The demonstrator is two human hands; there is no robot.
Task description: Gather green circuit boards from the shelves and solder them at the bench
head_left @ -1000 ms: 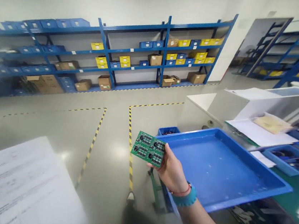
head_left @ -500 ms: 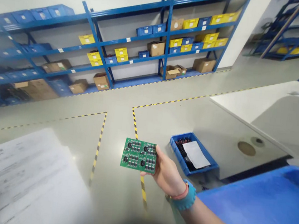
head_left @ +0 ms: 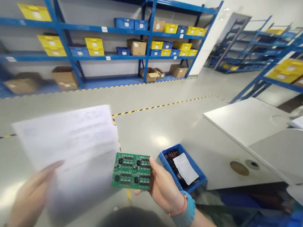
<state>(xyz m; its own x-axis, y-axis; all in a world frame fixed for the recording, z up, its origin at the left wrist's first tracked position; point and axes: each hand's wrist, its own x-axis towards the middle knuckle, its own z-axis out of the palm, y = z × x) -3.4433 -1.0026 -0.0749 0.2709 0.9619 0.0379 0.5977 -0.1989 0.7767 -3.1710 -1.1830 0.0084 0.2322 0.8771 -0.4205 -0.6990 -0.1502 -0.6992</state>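
Beside right hand [head_left: 166,190] | blue bin [head_left: 193,180]: dark parts [head_left: 172,160] (white slip [head_left: 185,168] atop) | fingers [head_left: 152,163] clamped on circuit board [head_left: 131,171]

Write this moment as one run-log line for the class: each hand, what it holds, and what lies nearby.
left hand: sheets of paper, blurred | right hand: green circuit board | nearby: blue tray holding white slip
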